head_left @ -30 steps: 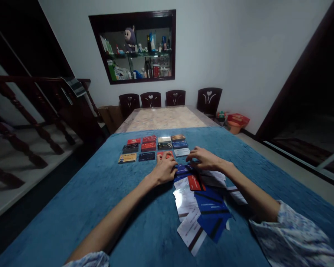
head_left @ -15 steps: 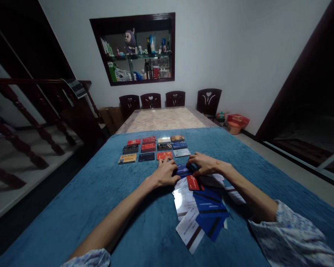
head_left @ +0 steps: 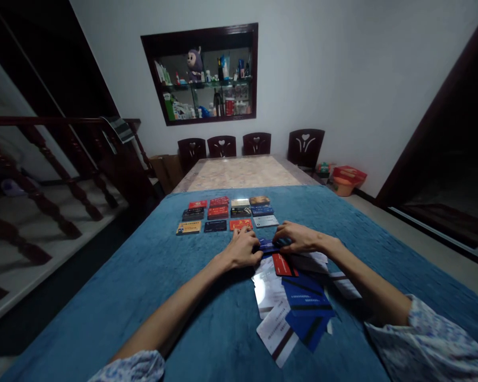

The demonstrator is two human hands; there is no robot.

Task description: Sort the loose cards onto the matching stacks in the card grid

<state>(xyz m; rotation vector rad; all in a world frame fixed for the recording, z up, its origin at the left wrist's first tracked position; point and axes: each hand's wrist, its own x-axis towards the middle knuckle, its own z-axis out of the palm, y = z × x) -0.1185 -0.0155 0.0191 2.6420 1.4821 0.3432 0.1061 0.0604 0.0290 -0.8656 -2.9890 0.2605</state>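
Note:
My left hand (head_left: 244, 248) is closed around the left end of a blue card (head_left: 267, 245), thumb at the near edge and fingers at the far edge. My right hand (head_left: 297, 237) is closed at the right end, with a dark blue card (head_left: 284, 241) under its curled fingers; how many cards are gripped is hidden. Just below lie a red card (head_left: 284, 264), overlapping blue cards (head_left: 307, 297) and white cards (head_left: 278, 329) with dark stripes. Beyond my hands sit rows of card stacks, including an orange-red one (head_left: 240, 224) near my left fingertips and a pale one (head_left: 266, 221).
A blue cloth (head_left: 143, 265) covers the near table; its bare patterned top (head_left: 239, 172) shows behind. Dark chairs (head_left: 257, 144) stand at the far end. A wooden railing (head_left: 59, 175) runs along the left, and an orange bucket (head_left: 344, 185) stands on the right.
The view has shifted slightly, so everything appears a little further right. Under my right hand, the dark card now lies more level beside the blue card. My left hand keeps its place.

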